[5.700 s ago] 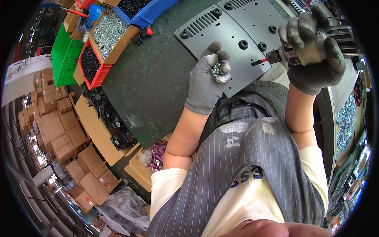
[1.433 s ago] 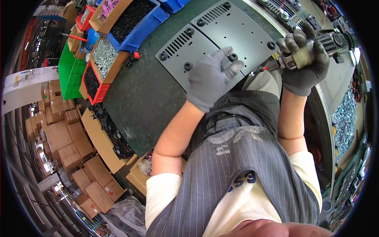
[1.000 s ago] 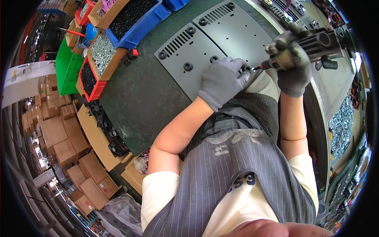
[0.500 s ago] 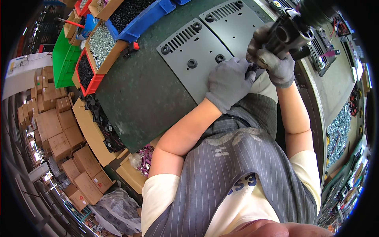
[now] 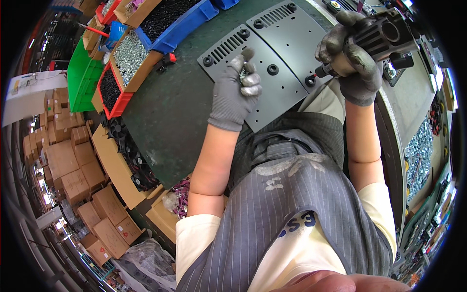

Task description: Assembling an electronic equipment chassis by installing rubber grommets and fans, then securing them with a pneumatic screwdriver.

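Observation:
Two grey metal panels with slots and holes lie side by side on the bench, with black rubber feet on them. My gloved right hand is closed round a dark power screwdriver. Its red-collared tip meets a rubber foot at the near right corner of the right panel. Over the left panel, my gloved left hand has its fingers curled, with small silvery screws partly showing between them. That hand hides part of the panel beneath it.
Left of the panels, a cardboard box of silver screws, a red bin of black screws and a blue bin line the dark green bench. A green bin stands beyond them. Cardboard cartons are stacked farther left.
My left hand has moved left, away from the near right foot, to above the left panel. The screwdriver has swung round, and its tip is now at that foot. The panels have shifted slightly.

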{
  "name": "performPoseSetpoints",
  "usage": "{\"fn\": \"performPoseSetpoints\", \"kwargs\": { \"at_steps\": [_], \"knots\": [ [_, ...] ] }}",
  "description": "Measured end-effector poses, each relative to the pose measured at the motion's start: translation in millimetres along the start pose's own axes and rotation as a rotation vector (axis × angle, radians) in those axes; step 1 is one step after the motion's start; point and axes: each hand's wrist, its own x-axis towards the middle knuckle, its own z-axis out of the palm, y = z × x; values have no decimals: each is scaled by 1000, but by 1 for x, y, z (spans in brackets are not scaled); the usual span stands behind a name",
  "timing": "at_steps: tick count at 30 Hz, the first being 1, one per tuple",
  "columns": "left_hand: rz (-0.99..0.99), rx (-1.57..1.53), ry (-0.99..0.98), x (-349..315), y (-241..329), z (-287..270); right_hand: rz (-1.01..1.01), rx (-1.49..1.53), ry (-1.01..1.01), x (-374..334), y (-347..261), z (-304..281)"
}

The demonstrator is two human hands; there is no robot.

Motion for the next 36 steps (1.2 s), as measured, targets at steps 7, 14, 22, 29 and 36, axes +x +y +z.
{"fn": "performPoseSetpoints", "kwargs": {
  "at_steps": [7,14,22,29,36],
  "knots": [
    [-34,57,103,-14,-18,2,-1,56,80,-3,8,28],
    [-139,-110,-121,-23,-34,-24,-25,157,49,-1,9,49],
    [-182,-139,-282,-27,-35,-25,-76,326,-34,-3,25,53],
    [-265,-153,-335,-29,-40,-22,-68,354,-142,-5,17,44],
    [-333,-176,-382,-27,-43,-15,-79,463,118,-15,18,34]
  ]
}}
